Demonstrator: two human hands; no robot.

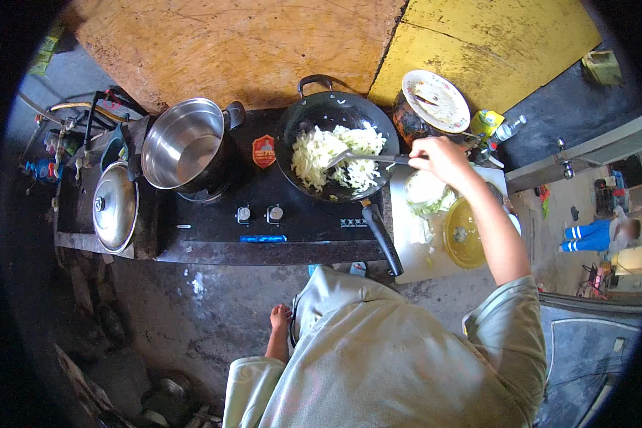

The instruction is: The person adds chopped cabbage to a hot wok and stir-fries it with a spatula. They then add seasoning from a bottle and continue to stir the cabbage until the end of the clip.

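A black wok [294, 120] holding chopped pale cabbage [315, 155] stands on the right side of the black gas stove. My right hand [438, 160] is closed around the handle of a metal spatula [374, 158], whose blade rests in the cabbage. The wok's long black handle [382, 241] points towards my body. My left hand [281, 315] hangs low beside my shorts, away from the stove, with its fingers curled; whether it is fully closed is hard to see. Half a cabbage [428, 190] and a yellow plastic basin [463, 232] lie right of the wok, under my forearm.
A steel pot [184, 144] stands on the stove's left side, beside a lidded pot [116, 206]. A floral plate [436, 101] lies on a dark pot behind my right hand, near a plastic bottle [509, 128]. Another person [599, 235] is far off through the doorway.
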